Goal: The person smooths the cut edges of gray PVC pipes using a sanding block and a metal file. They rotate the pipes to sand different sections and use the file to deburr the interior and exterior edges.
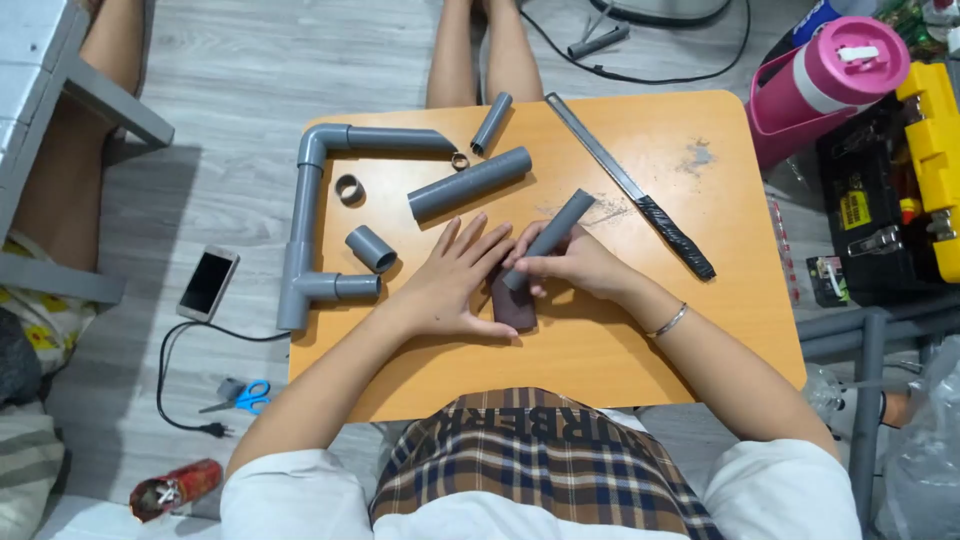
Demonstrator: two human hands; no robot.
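Note:
My right hand grips a short grey pipe, its lower end pressed on a dark brown sheet of sandpaper lying on the wooden table. My left hand lies flat, fingers spread, holding that sheet down. A longer grey pipe piece lies just beyond my hands.
On the table's left are a joined grey pipe assembly, a short coupling, a ring and a thin pipe. A saw blade with a taped handle lies at right. A phone, scissors, pink bottle and toolbox surround the table.

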